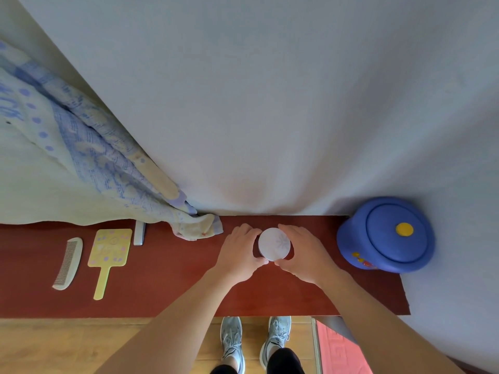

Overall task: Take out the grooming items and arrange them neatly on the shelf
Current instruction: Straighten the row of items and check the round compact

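the small round jar (274, 243) stands on the shelf (167, 279), cupped between the curled fingers of the left hand (239, 252) and right hand (303, 253). it looks light, rigid and smooth-sided, so best gripped round its wall.

A round white jar (274, 243) stands upright mid-way along the red-brown shelf (167, 282); a pale comb (68, 263) and yellow hand mirror (109, 255) lie flat at left.

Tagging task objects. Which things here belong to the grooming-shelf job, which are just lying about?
Job: white round jar, gripped by left hand and right hand; comb; yellow hand mirror; red-brown shelf; blue lidded pot, probably the source.
Lying about: patterned cloth; grey shoes; wooden floor.
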A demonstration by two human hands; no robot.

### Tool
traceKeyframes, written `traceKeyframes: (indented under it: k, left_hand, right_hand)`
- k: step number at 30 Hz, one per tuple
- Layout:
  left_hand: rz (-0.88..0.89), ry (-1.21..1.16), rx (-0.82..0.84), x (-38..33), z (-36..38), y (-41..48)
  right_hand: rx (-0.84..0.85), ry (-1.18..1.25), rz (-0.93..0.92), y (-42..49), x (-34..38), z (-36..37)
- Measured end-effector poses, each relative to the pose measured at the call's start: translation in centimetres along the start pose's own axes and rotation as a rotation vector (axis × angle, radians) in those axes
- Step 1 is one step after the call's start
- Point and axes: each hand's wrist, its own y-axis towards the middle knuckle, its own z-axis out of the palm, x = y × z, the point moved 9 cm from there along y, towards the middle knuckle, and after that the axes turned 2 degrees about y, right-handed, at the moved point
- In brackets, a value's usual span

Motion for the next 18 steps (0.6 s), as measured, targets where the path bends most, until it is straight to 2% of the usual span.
traceKeyframes:
  k: [18]
  left_hand:
    - [0.017,-0.029,-0.029,0.5,-0.1,-0.7]
  right_hand:
    - [-0.028,0.04,-0.017,-1.0,1.6,-0.8]
